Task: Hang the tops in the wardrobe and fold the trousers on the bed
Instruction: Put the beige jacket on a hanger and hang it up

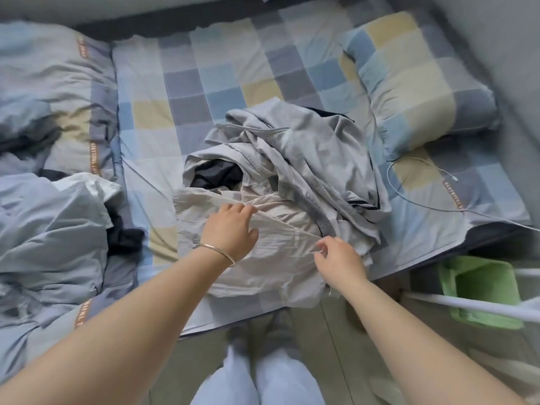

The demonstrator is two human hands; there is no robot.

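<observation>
At the bed's near edge (423,252) I'm sorting the clothes pile (292,159). My left hand (230,229) lies flat, fingers relaxed, on the beige garment (257,264); my right hand (339,258) pinches its fold. I reckon I'm picking it out, top or trousers unclear. Next, lift clear. Checked sheet beyond lies free; green bin (482,290) crowds my right.

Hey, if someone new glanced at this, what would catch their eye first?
Probably the pile of grey clothes heaped mid-bed on the checked sheet. At its near edge both hands work a pale beige garment: left hand resting on it, right hand pinching a fold.
</observation>
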